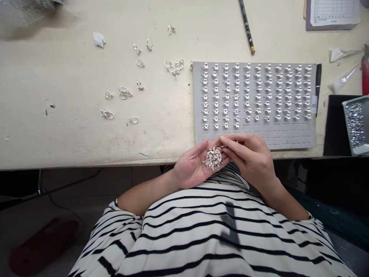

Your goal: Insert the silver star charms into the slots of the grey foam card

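Head view: a pale table (72, 138) spans the upper frame; right of centre, a grey board (276, 135) bears rows of silver rings (216, 125). Lower centre, the right hand (255, 156) bends its fingertips inward, grip unclear; the left hand (188, 169), palm open upward, cradles a ring pile (213, 158).

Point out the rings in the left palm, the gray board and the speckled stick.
Rings (213, 158): head view, middle of the heap.
Gray board (291, 140): head view, bare lower right part.
Speckled stick (247, 27): head view, middle of the shaft.
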### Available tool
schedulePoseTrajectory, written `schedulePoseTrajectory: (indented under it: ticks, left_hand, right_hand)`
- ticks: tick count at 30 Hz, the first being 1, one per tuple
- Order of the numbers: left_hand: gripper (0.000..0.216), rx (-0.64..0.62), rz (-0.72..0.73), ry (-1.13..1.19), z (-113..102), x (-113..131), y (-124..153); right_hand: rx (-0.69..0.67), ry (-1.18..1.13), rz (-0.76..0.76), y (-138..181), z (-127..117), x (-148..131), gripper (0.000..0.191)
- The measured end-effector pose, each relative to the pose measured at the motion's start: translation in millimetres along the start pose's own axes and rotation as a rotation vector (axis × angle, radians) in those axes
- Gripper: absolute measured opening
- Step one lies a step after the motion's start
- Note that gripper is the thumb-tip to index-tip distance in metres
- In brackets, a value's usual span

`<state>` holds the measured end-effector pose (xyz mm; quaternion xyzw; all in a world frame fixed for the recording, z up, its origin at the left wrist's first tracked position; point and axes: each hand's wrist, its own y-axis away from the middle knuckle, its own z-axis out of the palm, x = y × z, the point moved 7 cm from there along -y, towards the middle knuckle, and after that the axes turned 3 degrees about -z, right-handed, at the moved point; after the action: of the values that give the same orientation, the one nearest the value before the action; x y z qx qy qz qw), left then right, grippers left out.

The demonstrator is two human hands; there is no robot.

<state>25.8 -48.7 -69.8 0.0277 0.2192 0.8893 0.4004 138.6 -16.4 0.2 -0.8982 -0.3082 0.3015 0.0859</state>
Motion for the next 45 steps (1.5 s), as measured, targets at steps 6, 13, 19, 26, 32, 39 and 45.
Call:
schedulePoseTrajectory:
  ticks: [6,13,19,26,32,39,45]
  left_hand:
    - [0.052,-0.092,-0.022,-0.046,1,-1,1]
    - [0.052,-0.069,-0.057,-0.108,-8,1,10]
    - [0.052,-0.022,-0.139,-0.217,-26,1,32]
    - [0.051,-0.025,-0.179,-0.291,-32,1,40]
    - [0.053,-0.063,-0.164,-0.277,-33,8,47]
    - [0.051,-0.038,0.038,-0.168,-23,35,68]
    - [0.055,-0.016,0.264,-0.052,-10,49,59]
  right_hand:
    - [-0.014,-0.173,0.18,-1,1,6,0.029]
    - [0.018,-0.37,0.347,0,2,14,0.02]
    - [0.035,-0.288,0.317,-14,10,12,0.021]
    - [0.025,-0.082,0.179,-26,33,4,0.009]
    - [-0.018,0.178,0.075,-31,42,-8,0.005]
    - [-0.027,0.116,0.179,-34,46,-7,0.01]
    - [0.126,-0.021,0.153,-21,19,-13,0.031]
